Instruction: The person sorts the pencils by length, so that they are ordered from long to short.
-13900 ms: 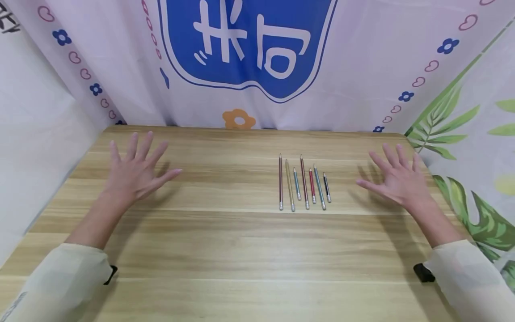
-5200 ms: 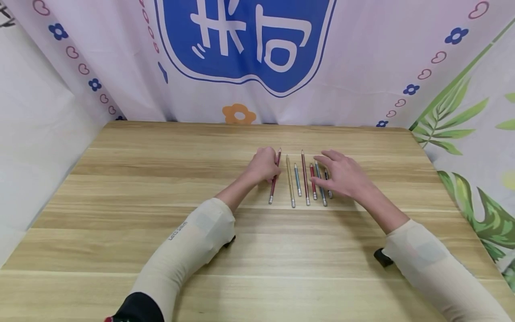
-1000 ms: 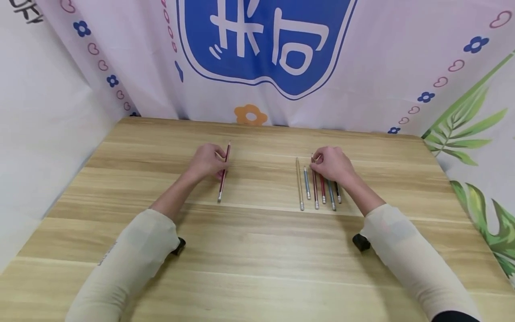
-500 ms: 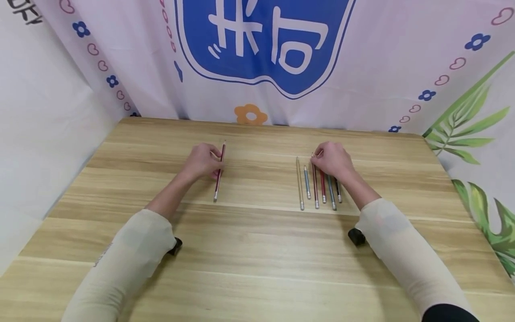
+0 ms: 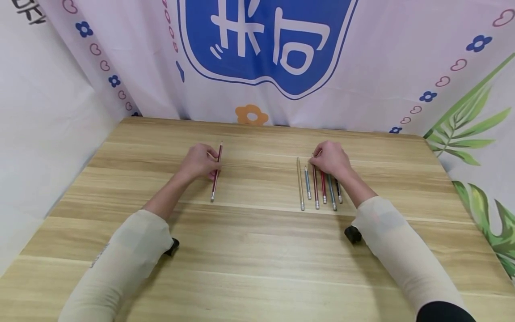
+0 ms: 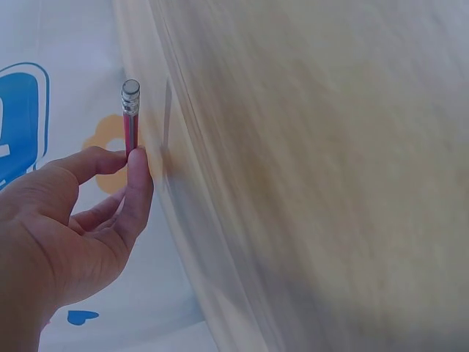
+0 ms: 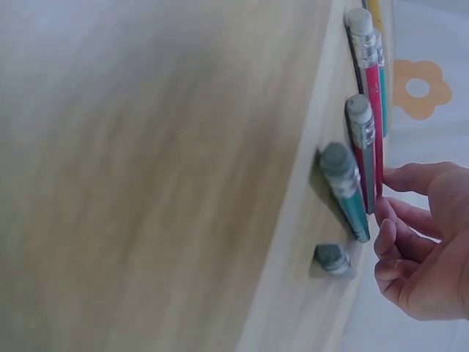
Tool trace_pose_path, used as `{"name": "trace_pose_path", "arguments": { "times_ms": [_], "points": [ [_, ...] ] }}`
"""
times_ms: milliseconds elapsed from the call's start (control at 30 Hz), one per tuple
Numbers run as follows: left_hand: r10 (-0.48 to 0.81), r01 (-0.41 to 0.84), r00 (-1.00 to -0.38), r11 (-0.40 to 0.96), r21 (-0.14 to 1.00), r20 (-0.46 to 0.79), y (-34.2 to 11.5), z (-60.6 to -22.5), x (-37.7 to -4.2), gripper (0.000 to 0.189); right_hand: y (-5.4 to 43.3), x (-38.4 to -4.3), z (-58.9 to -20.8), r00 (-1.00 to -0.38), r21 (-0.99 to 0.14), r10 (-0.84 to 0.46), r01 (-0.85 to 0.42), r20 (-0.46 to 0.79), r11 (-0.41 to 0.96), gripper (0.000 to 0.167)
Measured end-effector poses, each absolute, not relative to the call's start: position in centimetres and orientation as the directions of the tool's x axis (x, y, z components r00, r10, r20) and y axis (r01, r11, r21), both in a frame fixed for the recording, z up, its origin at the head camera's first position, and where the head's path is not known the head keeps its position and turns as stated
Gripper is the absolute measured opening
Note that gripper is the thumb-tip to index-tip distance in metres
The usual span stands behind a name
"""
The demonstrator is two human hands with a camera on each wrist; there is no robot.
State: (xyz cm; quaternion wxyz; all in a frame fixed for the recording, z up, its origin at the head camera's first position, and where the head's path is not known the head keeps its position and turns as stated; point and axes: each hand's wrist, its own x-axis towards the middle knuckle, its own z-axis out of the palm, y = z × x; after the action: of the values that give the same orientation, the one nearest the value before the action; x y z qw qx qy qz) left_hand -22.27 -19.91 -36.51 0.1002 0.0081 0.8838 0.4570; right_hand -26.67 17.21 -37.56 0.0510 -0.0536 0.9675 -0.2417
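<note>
My left hand pinches a dark red pencil between thumb and fingertips, left of the row. The pencil's eraser end points toward the camera in the left wrist view. My right hand holds thumb and fingertip round the upper part of another long dark red pencil, which lies within the row. To its left lie a gold pencil and a short light blue pencil. A short red pencil, a blue pencil and a short black pencil are partly hidden under my right hand.
The wooden table ends at a white curtain with a blue emblem. White cloth hangs on the left side, and leaf-patterned cloth borders the right edge.
Earlier both hands were spread apart. My left hand then gripped the leftmost pencil and carried it left, still drifting left slightly. My right hand moved from above the row onto the long dark red pencil.
</note>
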Motion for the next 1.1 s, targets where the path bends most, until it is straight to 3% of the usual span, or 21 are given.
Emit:
{"name": "trace_pose_path", "arguments": {
  "times_ms": [667, 1100],
  "points": [
    [0.102, -0.074, -0.981, 0.586, 0.807, -0.164, -19.97, -36.76, -22.43, 0.030, 16.80, -26.88, -37.26, -0.987, -0.508, -0.041, 0.045, -0.156, 0.860, 0.019],
    [0.099, -0.098, -0.977, 0.582, 0.807, -0.190, -20.13, -36.64, -22.22, 0.029, 16.83, -26.53, -36.85, -0.988, -0.607, -0.069, 0.028, -0.136, 0.794, 0.016]
  ]
}}
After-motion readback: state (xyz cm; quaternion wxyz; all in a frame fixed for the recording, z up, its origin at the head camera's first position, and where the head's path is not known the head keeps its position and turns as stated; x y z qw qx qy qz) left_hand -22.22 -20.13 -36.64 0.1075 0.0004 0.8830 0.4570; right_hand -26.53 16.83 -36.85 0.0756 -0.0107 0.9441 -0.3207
